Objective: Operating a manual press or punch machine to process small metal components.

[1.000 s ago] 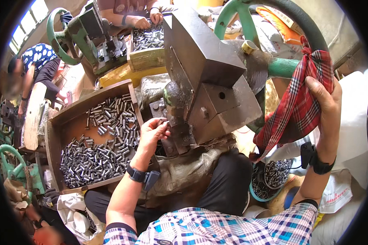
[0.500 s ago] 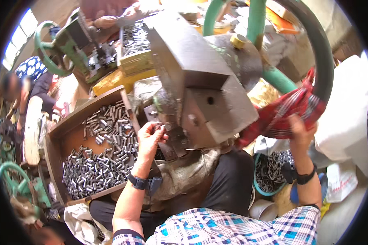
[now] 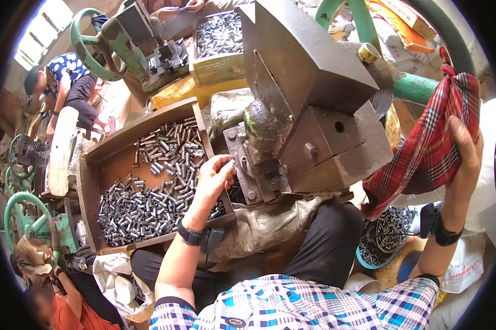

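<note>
My left hand point(image 3: 214, 177) is beside the metal die block point(image 3: 257, 179) of a hand press, thumb and fingers pinched together. Whatever may be between the fingertips is too small to make out. Just right of them a short metal tube point(image 3: 244, 162) stands upright on the die. Over at the right, my right hand point(image 3: 466, 147) grips a red plaid cloth point(image 3: 432, 140), thumb in front and most fingers hidden behind it. The cloth is knotted to the dark rim of the press's large wheel point(image 3: 451, 33). Above the die looms the heavy steel press head point(image 3: 308, 60).
A wooden tray point(image 3: 88, 203) of loose metal tubes lies left of the press. Farther off are another box of tubes point(image 3: 220, 36) and a green handwheel press point(image 3: 121, 41). A teal-rimmed basin point(image 3: 371, 264) of parts sits right of my knee. Other people work at the left.
The whole view has shifted, moving the scene rightward. My left hand has drawn slightly away from the die, where the upright tube now shows. My right hand still holds the cloth.
</note>
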Demonstrator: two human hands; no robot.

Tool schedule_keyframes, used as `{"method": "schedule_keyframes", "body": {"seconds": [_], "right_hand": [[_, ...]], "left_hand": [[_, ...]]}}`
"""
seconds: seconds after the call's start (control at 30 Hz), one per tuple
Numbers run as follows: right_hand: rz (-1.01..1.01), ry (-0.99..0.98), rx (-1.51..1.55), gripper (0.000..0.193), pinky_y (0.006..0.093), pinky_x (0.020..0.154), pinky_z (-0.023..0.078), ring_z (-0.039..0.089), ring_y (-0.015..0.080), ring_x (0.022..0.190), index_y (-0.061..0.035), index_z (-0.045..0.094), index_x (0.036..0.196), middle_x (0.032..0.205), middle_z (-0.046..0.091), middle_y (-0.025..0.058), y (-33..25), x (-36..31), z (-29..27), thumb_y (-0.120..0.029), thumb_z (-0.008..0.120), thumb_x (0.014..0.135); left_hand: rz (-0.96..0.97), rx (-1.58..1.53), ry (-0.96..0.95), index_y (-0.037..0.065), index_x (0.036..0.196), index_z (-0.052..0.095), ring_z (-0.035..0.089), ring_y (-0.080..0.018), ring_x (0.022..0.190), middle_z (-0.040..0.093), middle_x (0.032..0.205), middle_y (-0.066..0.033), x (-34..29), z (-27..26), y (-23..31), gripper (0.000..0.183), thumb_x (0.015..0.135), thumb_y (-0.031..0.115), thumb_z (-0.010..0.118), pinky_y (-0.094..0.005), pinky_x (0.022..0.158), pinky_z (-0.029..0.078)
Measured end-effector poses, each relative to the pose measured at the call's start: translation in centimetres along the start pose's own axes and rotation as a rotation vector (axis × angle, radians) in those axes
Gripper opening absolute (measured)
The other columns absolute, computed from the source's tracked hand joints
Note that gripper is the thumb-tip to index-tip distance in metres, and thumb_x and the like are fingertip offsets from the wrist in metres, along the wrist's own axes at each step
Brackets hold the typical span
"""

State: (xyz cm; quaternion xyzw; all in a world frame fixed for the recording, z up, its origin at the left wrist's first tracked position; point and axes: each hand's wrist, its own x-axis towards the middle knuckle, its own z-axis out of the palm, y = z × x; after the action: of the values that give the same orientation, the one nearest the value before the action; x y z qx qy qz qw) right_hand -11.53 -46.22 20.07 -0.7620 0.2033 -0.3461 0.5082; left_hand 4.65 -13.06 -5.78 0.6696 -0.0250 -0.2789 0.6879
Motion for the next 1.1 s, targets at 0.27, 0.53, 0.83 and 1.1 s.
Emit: {"method": "schedule_keyframes", "body": {"seconds": [0.27,0.53,0.83,1.1], "right_hand": [[0.032,-0.113,-0.109,0.047,0.0255,0.083,0.048,0.059,0.0138,0.094,0.0022,0.051,0.119,0.108,0.058,0.0088,-1.7,2.3,-0.9,-0.024,0.062,0.083],[0.035,0.171,0.054,0.049,0.0280,0.085,0.049,0.060,0.0197,0.095,0.0059,0.047,0.123,0.111,0.058,0.0138,-2.2,2.3,1.4,-0.015,0.060,0.081],[-0.057,-0.235,0.095,0.054,0.0307,0.079,0.053,0.061,0.0245,0.092,0.0087,0.042,0.128,0.112,0.056,0.0194,-3.4,3.1,2.7,-0.006,0.058,0.078],[-0.068,-0.349,0.089,0.055,0.0326,0.082,0.052,0.060,0.0256,0.096,0.0077,0.042,0.128,0.115,0.055,0.0203,-3.5,2.7,2.4,-0.006,0.057,0.077]], "left_hand": [[0.116,-0.204,-0.118,0.000,0.116,0.053,0.066,-0.0172,0.085,0.064,0.101,-0.0131,0.6,0.4,-0.6,0.033,0.088,0.015,0.061,-0.0244,0.070,0.054],[0.050,-0.224,-0.174,0.001,0.111,0.057,0.065,-0.0122,0.072,0.065,0.092,-0.0095,0.7,0.4,-0.6,0.027,0.088,0.016,0.061,-0.0209,0.061,0.053],[0.045,-0.222,-0.161,0.004,0.108,0.058,0.054,-0.0035,0.057,0.066,0.086,-0.0057,0.4,0.3,-0.3,0.024,0.089,0.019,0.062,-0.0152,0.051,0.044],[0.055,-0.282,-0.090,0.005,0.106,0.059,0.050,-0.0010,0.053,0.067,0.085,-0.0060,0.8,1.3,-0.8,0.023,0.088,0.019,0.062,-0.0138,0.047,0.041]]}}
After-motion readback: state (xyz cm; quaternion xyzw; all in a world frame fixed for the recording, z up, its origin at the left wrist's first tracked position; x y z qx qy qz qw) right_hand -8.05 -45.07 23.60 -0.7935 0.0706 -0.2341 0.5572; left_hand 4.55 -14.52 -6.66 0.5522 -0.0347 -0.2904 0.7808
